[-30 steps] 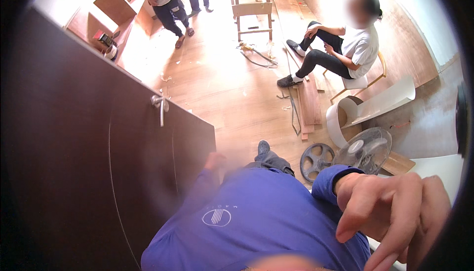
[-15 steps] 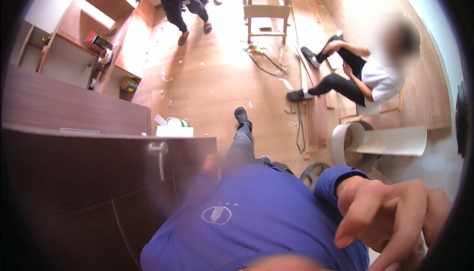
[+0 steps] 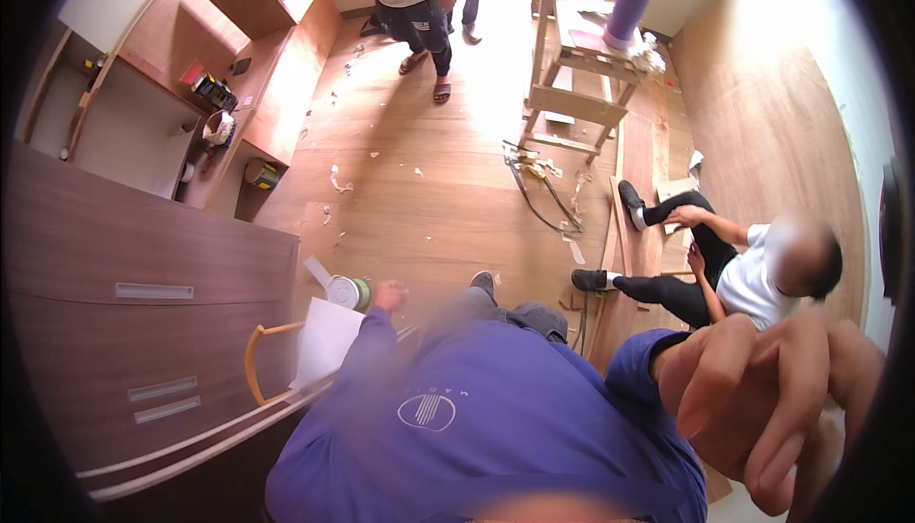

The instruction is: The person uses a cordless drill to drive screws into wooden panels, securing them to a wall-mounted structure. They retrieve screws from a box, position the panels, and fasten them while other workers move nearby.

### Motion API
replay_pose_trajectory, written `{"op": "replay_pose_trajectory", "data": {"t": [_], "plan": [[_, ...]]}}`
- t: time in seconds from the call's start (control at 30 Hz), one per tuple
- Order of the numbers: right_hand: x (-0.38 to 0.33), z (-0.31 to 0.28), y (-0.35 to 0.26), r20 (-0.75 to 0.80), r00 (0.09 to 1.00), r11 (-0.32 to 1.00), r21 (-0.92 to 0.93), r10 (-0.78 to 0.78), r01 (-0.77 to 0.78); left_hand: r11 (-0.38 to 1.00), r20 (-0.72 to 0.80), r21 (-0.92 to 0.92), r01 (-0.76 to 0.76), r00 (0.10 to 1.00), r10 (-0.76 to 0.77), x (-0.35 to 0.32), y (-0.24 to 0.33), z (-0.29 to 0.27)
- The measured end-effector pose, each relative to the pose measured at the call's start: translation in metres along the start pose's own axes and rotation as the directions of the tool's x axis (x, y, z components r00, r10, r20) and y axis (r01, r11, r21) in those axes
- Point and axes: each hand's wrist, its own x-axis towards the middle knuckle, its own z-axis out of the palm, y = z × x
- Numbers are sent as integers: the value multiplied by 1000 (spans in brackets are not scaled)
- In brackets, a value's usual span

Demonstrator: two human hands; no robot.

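Large at the lower right, my right hand (image 3: 762, 399) is raised close to the camera. Its fingers are loosely bent with gaps between them, and nothing shows in them. My left hand (image 3: 389, 294) hangs low beside my body, near a white sheet (image 3: 327, 337) and a white-lidded tin (image 3: 347, 292). It is small and blurred, so its grip does not show. Blue sleeves cover both arms. At my left, the light edge of a dark door (image 3: 205, 454) runs along the lower left.
A person in a white shirt (image 3: 753, 275) sits at the right by long boards (image 3: 631, 156); two others stand at the back. A wooden stand (image 3: 577, 104) carries a purple bottle (image 3: 627, 10). A cable (image 3: 534, 201) and scraps lie on the floor. Shelving (image 3: 143, 94) lines the left.
I have moved forward past the dark door, whose handle has left view. The purple bottle and more of the stand have come into sight. My right hand stays raised.
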Motion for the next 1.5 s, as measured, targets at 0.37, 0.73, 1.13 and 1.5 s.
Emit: {"op": "replay_pose_trajectory", "data": {"t": [0.37, 0.73, 1.13, 1.5], "plan": [[114, -128, 112, 58, 998, 976, 211, 40, -51, 991, -38, -86, -102, 994, 99, 58, 129, 49], [219, -236, 172, 133, 991, 924, 377, 22, -71, 954, -109, -68, 294, 948, -300, 55, 110, 136], [255, -224, 220, 150, 988, 916, 391, 30, -88, 969, -153, -169, 183, 966, -209, 106, 226, 99], [263, -202, 252, 154, 987, 909, 402, 46, -106, 937, -139, -187, 297, 936, -324, 117, 215, 69]]}}
